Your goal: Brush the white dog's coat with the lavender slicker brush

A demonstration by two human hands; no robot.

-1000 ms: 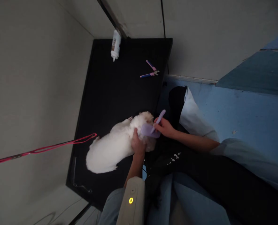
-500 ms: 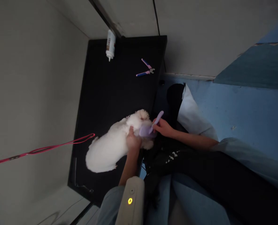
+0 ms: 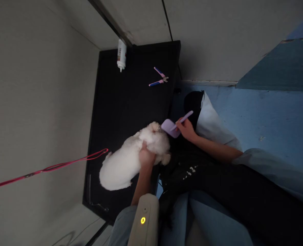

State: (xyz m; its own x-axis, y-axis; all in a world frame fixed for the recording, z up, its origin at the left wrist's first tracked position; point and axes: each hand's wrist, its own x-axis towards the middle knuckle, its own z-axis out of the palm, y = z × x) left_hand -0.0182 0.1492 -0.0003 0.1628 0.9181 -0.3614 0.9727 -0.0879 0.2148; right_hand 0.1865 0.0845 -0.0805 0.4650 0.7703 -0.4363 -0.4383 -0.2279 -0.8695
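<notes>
A small white dog (image 3: pixel 122 167) is on the black table (image 3: pixel 126 99), its fluffy head at the table's edge beside my dark apron. My left hand (image 3: pixel 145 156) grips the dog at the neck, just behind its head; some fingers are sunk in the fur. In my right hand (image 3: pixel 186 129) is a lilac slicker brush (image 3: pixel 169 127), held by its handle. The brush's flat back faces the camera and its bristles are hidden. Its head is beside the dog's head, near one ear; whether it touches fur I cannot tell.
Pink-and-blue nail clippers (image 3: pixel 160 78) lie spread on the table. A white nozzle bottle (image 3: pixel 121 56) is near the far corner, beside a dark post. A red cord loop (image 3: pixel 97 154) stretches in from the left above the table. Grey walls border the table.
My right hand has drawn the brush off the dog's head, up and to the right in the picture. My left hand keeps its hold at the neck. The whole view has shifted slightly.
</notes>
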